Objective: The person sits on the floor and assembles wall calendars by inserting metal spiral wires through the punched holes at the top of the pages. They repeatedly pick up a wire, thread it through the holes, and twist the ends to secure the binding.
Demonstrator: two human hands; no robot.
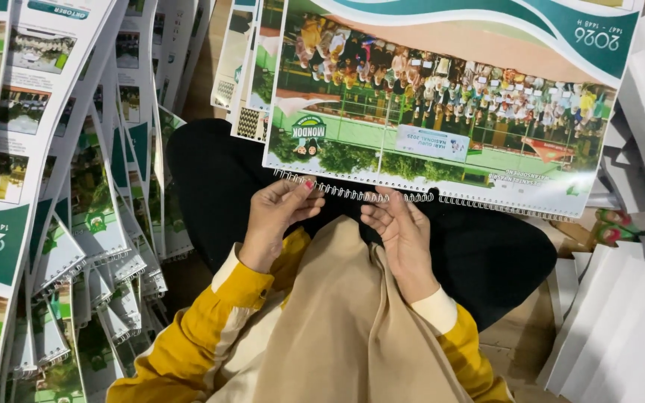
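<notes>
A large wall calendar (449, 97) with a green and white cover and a group photo lies across my lap. Its white wire spiral binding (412, 198) runs along the near edge. My left hand (274, 220) pinches the left end of the spiral, fingers curled on the wire. Near the middle of the binding, my right hand (401, 231) grips the wire coil between thumb and fingers. Yellow sleeves with cream cuffs cover my forearms, and a beige cloth (337, 321) hangs down between them over black fabric (487, 254).
Several bound calendars (61, 216) lie fanned in an overlapping pile on the left. More printed sheets (248, 67) sit beyond my knees. Stacks of white paper (621, 321) rest on brown cardboard at the right, with small red and green clips (612, 224) near them.
</notes>
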